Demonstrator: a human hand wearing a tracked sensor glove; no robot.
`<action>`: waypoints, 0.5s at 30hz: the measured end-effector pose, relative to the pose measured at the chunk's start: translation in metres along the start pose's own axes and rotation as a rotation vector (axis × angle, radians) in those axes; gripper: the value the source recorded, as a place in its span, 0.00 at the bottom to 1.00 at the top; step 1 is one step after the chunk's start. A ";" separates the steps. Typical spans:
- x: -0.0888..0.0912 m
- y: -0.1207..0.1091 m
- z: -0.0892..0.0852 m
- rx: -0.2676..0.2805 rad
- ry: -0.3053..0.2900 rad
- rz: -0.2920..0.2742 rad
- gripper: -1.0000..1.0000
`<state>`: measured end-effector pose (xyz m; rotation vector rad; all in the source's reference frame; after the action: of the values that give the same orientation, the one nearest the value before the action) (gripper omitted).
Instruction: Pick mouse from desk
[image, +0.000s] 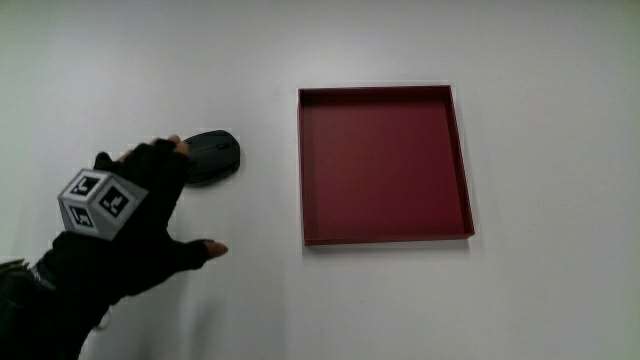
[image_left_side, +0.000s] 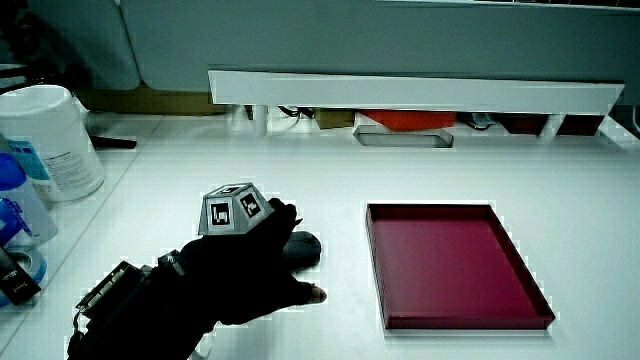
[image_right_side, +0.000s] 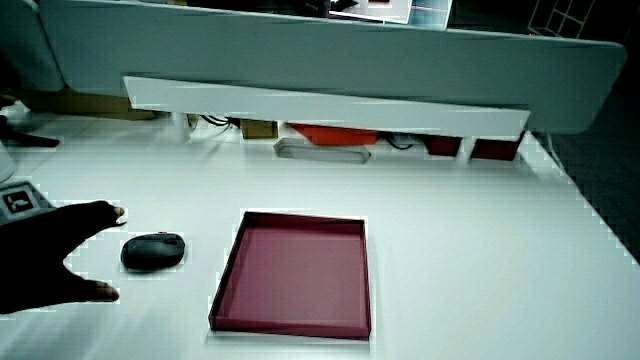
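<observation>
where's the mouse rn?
The black mouse sits on the white desk beside the empty red tray, with a strip of bare desk between them. The open hand reaches it, fingertips at its edge.

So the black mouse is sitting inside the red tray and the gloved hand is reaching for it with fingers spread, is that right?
Not quite. The mouse lies on the bare table beside the red tray, not in it, as the main view shows. The hand is indeed at the mouse with fingers spread.
</observation>
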<state>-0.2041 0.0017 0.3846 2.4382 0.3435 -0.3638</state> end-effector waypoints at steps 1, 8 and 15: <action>-0.002 0.003 0.001 -0.035 -0.048 0.026 0.50; -0.018 0.028 0.009 -0.045 -0.066 0.102 0.50; -0.031 0.053 0.015 -0.068 -0.042 0.146 0.50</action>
<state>-0.2175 -0.0530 0.4133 2.3683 0.1557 -0.3329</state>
